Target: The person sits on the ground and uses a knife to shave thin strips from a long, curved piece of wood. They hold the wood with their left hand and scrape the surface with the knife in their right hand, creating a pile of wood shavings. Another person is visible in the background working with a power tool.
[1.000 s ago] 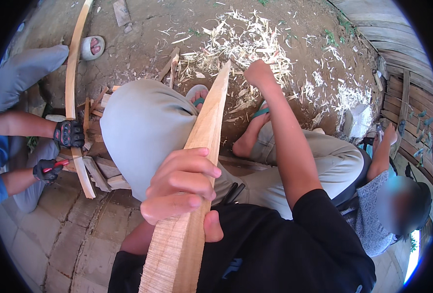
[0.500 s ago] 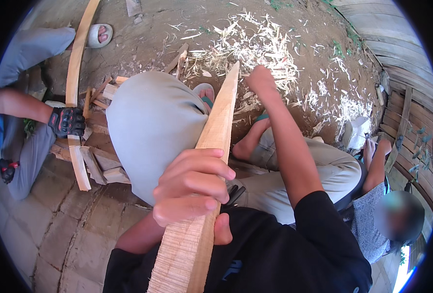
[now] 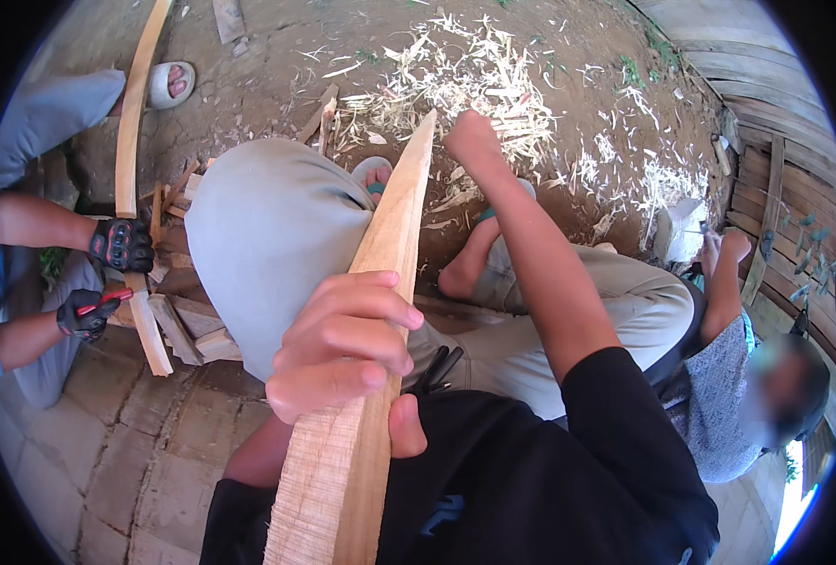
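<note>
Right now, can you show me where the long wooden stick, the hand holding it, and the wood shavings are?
long wooden stick (image 3: 401,202), head view, upper tapered part.
left hand (image 3: 342,344), head view, knuckles wrapped over the stick.
wood shavings (image 3: 474,66), head view, middle of the pale pile on the dirt.

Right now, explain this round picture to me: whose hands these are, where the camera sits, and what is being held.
The camera sits on a person's head and looks down with a fisheye lens, so the picture is round and straight edges bend. There is no machine, only bare hands. The left hand grips a long pale wooden slat that tapers to a point away from the person. The right hand is closed into a fist out near the slat's tip; what it holds cannot be seen. Wood shavings lie scattered on the dirt ground. At the left, another person's black-gloved hand holds a curved wooden strip. A third person sits at the right.
</note>
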Demonstrator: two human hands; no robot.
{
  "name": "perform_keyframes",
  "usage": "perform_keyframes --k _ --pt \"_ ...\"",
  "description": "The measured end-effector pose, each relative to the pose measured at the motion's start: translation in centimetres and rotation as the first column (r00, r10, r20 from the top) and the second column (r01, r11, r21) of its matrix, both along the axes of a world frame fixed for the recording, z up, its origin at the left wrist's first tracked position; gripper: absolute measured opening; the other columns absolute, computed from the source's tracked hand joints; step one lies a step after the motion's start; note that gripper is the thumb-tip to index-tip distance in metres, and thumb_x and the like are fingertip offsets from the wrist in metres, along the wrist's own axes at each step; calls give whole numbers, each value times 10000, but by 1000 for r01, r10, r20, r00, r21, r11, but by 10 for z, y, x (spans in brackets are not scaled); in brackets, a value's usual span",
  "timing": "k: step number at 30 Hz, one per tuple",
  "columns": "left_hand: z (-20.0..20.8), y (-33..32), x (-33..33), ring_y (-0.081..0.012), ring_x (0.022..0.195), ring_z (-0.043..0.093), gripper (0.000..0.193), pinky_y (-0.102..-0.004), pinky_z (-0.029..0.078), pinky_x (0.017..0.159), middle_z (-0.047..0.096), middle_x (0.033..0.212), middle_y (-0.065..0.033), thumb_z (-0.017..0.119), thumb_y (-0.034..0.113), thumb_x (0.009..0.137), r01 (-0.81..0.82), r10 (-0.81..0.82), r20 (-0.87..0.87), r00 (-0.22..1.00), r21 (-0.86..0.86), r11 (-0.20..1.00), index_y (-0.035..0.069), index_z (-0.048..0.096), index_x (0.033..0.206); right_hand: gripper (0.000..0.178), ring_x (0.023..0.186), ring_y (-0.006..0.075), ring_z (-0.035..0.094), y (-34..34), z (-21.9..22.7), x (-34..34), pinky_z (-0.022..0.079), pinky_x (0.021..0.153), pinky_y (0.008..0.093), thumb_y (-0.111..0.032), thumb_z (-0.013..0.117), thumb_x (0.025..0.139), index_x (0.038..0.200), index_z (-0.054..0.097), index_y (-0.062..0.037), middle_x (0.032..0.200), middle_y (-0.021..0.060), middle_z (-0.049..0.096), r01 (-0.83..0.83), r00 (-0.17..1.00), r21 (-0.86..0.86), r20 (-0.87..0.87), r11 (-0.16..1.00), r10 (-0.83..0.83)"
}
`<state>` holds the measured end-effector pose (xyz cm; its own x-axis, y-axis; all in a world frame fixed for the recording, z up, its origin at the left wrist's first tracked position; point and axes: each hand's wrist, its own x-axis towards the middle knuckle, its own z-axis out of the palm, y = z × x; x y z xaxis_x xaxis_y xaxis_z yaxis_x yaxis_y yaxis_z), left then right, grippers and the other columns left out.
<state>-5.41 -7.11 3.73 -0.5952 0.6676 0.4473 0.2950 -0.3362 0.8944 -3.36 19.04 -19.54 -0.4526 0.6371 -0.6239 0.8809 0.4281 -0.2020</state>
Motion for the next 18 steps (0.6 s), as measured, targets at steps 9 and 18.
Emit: perform_keyframes --k 9,18 --pt "3 -9 -3 -315 886 619 526 -582 436 940 561 885 -80 719 124 784 94 -93 18 995 -63 994 151 365 1173 339 1109 377 658 2 24 0 534 947 429 -141 637 852 1141 637 35 1154 266 668 2 999 20 42 1000 -3" --pt "3 -3 -3 -296 791 649 472 -539 533 837 598 821 -72 733 107 763 8 -8 16 1000 -50 999 130 415 1112 276 1079 396 667 7 13 4 537 936 431 -113 632 827 1047 674 48 1097 285 680 57 998 -35 25 998 -56"
